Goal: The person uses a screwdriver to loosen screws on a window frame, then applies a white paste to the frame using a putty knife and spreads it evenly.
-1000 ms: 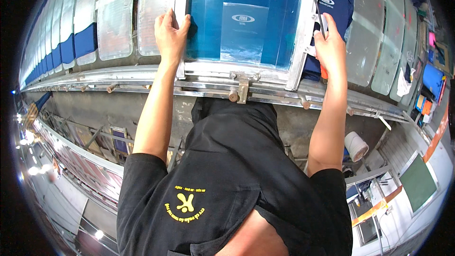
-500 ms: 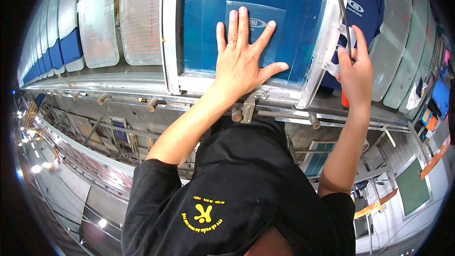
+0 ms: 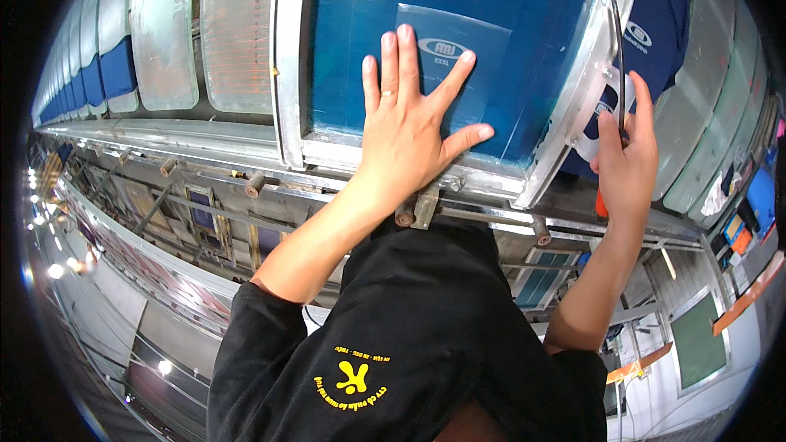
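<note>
My left hand (image 3: 403, 127) lies flat with fingers spread on the blue mesh of a printing screen (image 3: 340, 82). A pale oval logo shows in the mesh beside its index finger. A silver metal frame (image 3: 288, 57) surrounds the mesh. At the frame's right side my right hand (image 3: 629, 160) is closed round a slim tool (image 3: 620, 49) with a dark, thin shaft and a red lower end. Its exact kind does not show. Beside those fingers a white bracket (image 3: 580, 146) is fixed to the frame. Navy fabric (image 3: 665, 8) with a printed oval logo reaches out from under the frame.
Pale flat boards (image 3: 237, 33) stand in a row on the left, some carrying navy fabric (image 3: 118, 67). More boards (image 3: 708, 90) continue on the right. A metal rail (image 3: 180, 151) with short round pegs runs between my body and the frame. Coloured items (image 3: 741, 233) lie far right.
My left hand has shifted slightly left and nearer on the mesh, uncovering more of the logo. My right hand still grips the tool beside the frame. The whole view has shifted a little.
</note>
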The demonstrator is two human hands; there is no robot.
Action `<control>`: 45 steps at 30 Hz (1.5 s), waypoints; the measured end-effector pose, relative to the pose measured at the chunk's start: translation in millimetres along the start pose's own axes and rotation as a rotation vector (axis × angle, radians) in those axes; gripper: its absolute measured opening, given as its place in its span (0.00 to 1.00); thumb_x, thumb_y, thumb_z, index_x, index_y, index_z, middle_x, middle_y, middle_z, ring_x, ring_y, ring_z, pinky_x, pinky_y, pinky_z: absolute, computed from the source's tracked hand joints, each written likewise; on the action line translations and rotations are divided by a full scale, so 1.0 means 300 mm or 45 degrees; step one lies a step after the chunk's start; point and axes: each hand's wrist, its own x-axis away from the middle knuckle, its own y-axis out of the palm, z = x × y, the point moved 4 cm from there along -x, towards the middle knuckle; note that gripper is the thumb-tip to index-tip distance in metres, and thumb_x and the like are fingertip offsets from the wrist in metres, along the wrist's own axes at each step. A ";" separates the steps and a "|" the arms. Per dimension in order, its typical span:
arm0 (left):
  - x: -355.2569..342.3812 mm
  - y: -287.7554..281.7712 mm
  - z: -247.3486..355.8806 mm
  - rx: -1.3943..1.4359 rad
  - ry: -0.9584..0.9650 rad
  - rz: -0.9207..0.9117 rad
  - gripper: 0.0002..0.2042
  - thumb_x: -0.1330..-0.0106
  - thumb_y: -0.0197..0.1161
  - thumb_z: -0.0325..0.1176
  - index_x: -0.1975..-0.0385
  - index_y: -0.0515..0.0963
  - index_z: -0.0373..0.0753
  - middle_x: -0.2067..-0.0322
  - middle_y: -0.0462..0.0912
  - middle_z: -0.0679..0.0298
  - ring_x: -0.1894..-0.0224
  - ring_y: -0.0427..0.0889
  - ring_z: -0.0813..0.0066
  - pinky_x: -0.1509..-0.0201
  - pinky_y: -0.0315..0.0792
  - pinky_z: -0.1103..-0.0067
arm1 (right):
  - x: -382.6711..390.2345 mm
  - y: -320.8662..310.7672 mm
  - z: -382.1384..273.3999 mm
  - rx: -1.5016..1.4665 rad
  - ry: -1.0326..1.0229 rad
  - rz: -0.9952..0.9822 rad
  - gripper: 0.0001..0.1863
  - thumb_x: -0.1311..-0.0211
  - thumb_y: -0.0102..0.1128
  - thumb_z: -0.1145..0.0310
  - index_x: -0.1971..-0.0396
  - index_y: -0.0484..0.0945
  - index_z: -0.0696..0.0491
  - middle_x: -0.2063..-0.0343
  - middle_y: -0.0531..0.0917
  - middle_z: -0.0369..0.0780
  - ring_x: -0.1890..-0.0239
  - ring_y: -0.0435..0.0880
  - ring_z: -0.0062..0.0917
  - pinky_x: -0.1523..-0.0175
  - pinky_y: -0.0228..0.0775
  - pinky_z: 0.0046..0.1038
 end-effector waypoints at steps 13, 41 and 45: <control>0.016 -0.010 -0.015 -0.087 -0.032 -0.111 0.41 0.39 0.55 0.72 0.27 0.64 0.62 0.25 0.40 0.32 0.21 0.37 0.37 0.25 0.36 0.43 | -0.002 0.000 0.006 0.006 -0.096 -0.005 0.31 0.29 0.56 0.73 0.28 0.62 0.52 0.75 0.76 0.31 0.79 0.69 0.11 0.75 0.63 0.18; -0.012 -0.014 -0.005 0.059 -0.017 -0.136 0.46 0.47 0.63 0.72 0.27 0.63 0.62 0.24 0.39 0.36 0.21 0.34 0.37 0.28 0.34 0.35 | -0.003 0.008 -0.014 0.195 -0.027 0.042 0.32 0.29 0.55 0.74 0.26 0.60 0.50 0.70 0.81 0.34 0.78 0.70 0.11 0.76 0.63 0.18; -0.018 -0.014 0.002 0.012 -0.032 -0.158 0.47 0.47 0.63 0.72 0.26 0.62 0.63 0.24 0.40 0.37 0.21 0.35 0.37 0.28 0.36 0.34 | -0.004 0.013 -0.023 0.236 0.009 0.058 0.32 0.29 0.55 0.74 0.27 0.61 0.49 0.69 0.82 0.35 0.79 0.70 0.12 0.76 0.62 0.18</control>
